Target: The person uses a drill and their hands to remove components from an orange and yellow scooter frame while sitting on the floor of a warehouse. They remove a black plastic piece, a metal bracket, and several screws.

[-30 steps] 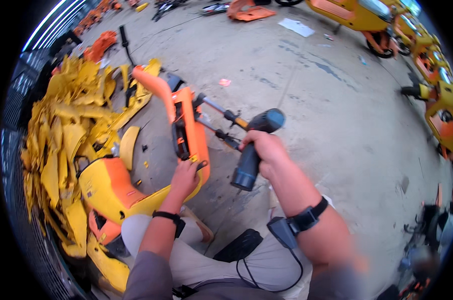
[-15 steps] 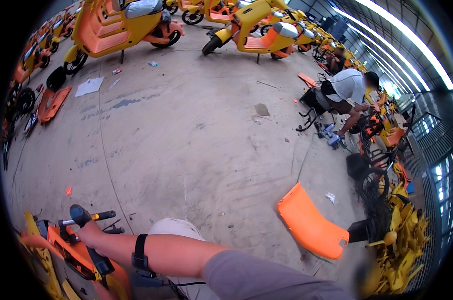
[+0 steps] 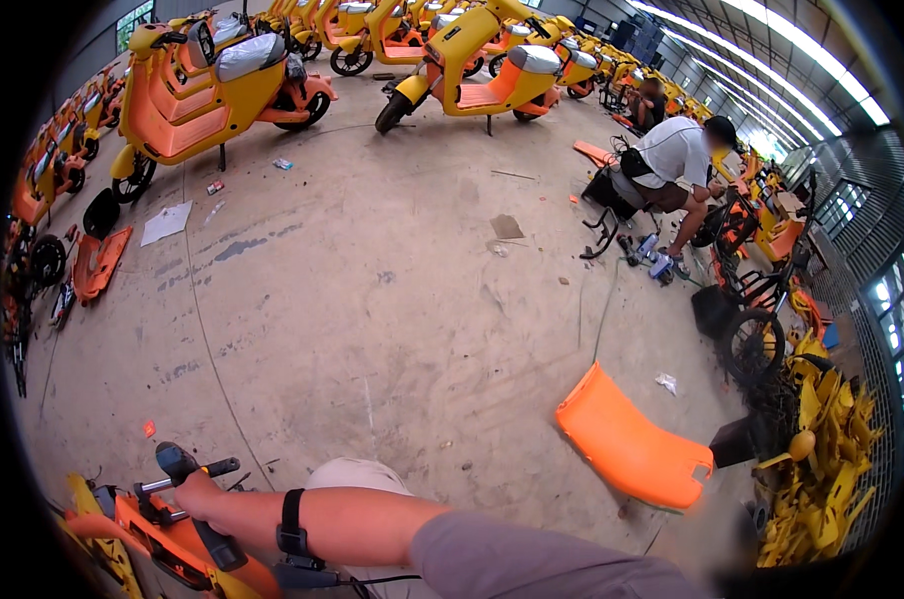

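Note:
My right hand (image 3: 200, 497), its arm reaching across from the lower right, is wrapped around a black cordless drill (image 3: 219, 544) at the lower left. A black band (image 3: 292, 524) with a small box and cable circles that wrist. The drill is right over an orange and yellow scooter body (image 3: 152, 539), close to a silver tube (image 3: 154, 487) and a black-and-yellow grip (image 3: 220, 467). My hand hides the drill's middle, and I cannot tell whether its tip touches anything. My left hand is not in view.
An orange curved panel (image 3: 636, 444) lies on the concrete floor at right, near a heap of yellow parts (image 3: 821, 459). A person in a white shirt (image 3: 676, 155) bends over a partly stripped scooter (image 3: 756, 260). Yellow scooters (image 3: 197, 110) stand in rows at the back.
The view has shifted a little, so the drill, my right hand and the scooter body appear slightly lower and further right. My right hand keeps its hold on the drill.

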